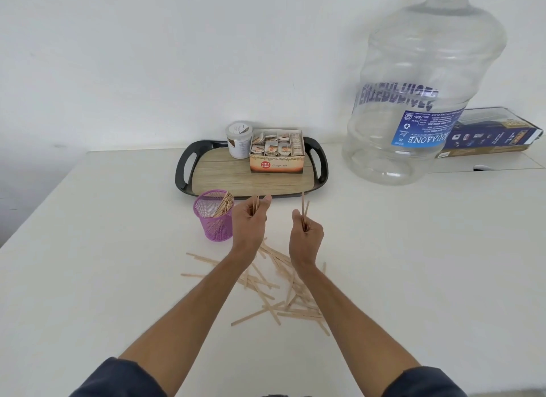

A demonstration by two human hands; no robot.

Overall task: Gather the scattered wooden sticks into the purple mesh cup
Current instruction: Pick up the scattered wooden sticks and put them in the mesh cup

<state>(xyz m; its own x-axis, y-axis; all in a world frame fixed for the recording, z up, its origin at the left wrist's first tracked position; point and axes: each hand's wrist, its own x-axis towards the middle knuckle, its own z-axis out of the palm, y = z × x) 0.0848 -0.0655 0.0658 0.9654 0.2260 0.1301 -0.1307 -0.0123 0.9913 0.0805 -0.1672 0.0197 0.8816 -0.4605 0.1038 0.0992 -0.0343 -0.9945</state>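
The purple mesh cup (214, 216) stands upright on the white tabletop (413, 263), already holding a bundle of sticks that leans against its far right rim. Loose wooden sticks (283, 290) lie in a crossed heap on the tabletop nearer the person, under and between both forearms.

Left hand (249, 219): grip clenched round a few sticks held upright, just right of the cup's rim. Right hand (305, 234): grip likewise clenched on a few upright sticks, further from the cup.

Judged step: delivery of the held sticks, with most of the heap uncollected. The next move calls for carrying the left bundle over the opening and releasing it end-down, then the right.

Beyond the cup: a black-rimmed tray (322, 172) bearing a tea box (276, 160) and a jar (239, 139); a large clear water bottle (413, 101) far right. Neither obstructs the path; the cup's own leaning sticks narrow the opening.
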